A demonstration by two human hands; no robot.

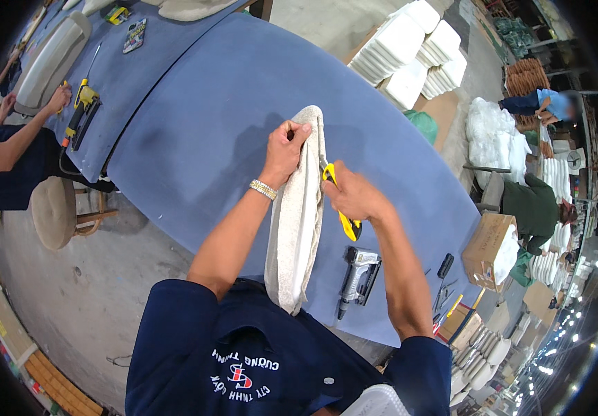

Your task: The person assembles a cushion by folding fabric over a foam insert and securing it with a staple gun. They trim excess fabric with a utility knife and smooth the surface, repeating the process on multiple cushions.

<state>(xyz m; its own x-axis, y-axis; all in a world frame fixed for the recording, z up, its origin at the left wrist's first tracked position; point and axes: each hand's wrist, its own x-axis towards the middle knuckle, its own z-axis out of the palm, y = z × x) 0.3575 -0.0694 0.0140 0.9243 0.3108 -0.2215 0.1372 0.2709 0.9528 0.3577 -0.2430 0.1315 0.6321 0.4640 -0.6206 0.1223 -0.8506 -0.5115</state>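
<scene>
Cushion (pixel 297 208) with long, thin shape is held on its edge above the blue bench (pixel 202 104), and the work on it is judged to be partly done. Its beige cloth (pixel 284 229) is already laid over the side that is turned to the left, and beside it a paler strip (pixel 307 225) is seen along the length. On the right side, a rim of cloth is left uneven and seems not yet finished. How much of this rim is completed cannot be told, because the far face is hidden.

The cushion is placed between the two hands, which are kept apart from each other. Its upper end is gripped by the left hand (pixel 285 149), with the fingers curled and the thumb pressed near the edge. By the right hand (pixel 356 193), a yellow-handled tool (pixel 349 227) is clasped, just beside the right edge of the cushion; whether the cloth is touched by its tip cannot be told. The lower end is directed to the dark shirt (pixel 257 333). A grey staple gun (pixel 363 262) is left unheld on the bench, to the right.
</scene>
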